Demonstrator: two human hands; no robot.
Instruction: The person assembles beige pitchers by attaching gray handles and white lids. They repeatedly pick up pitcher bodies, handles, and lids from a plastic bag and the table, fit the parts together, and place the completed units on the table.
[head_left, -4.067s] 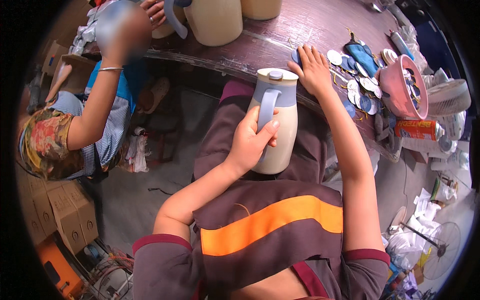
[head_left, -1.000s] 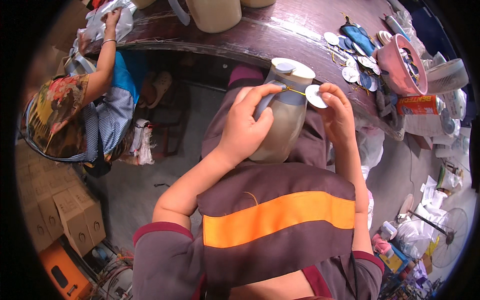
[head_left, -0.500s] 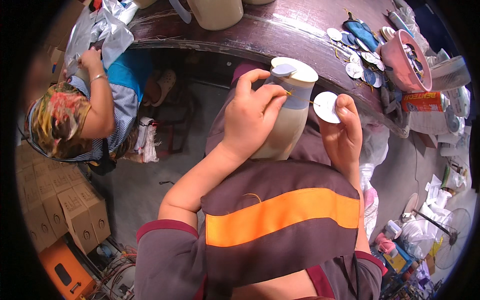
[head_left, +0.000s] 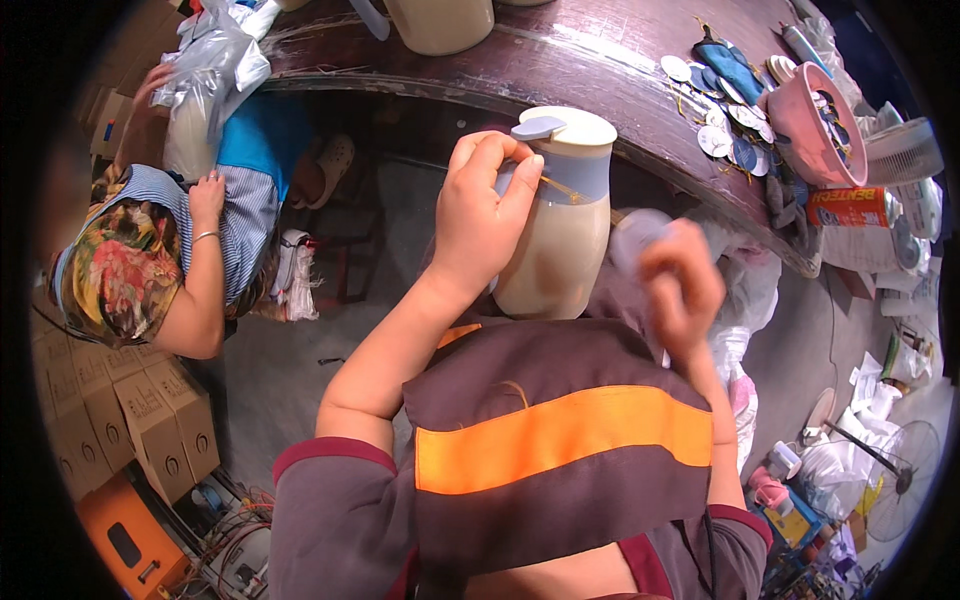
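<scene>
A cream pitcher [head_left: 556, 255] with a grey-blue band and a cream lid stands upright against my lap. My left hand [head_left: 478, 210] is closed beside its neck, thumb and finger pinching a thin gold cord [head_left: 568, 190] that runs across the band. To the pitcher's right, my right hand [head_left: 685, 285] is curled and blurred by motion. At its fingertips is a round white tag [head_left: 638, 238], also smeared. Whether the cord reaches the tag is hard to see.
Ahead is a dark table [head_left: 590, 75] with another cream pitcher [head_left: 440, 22], loose round tags [head_left: 715, 140], a pink basket [head_left: 785, 135] and a red can [head_left: 850, 208]. At left a co-worker's hand [head_left: 207, 200] is by a plastic bag [head_left: 215, 70]. Cartons [head_left: 165, 425] are stacked lower left.
The pitcher has shifted slightly left and stands more upright, its lid lever now pointing left. My left hand moved a little left; my right hand turned and lowered, blurring the tag.
</scene>
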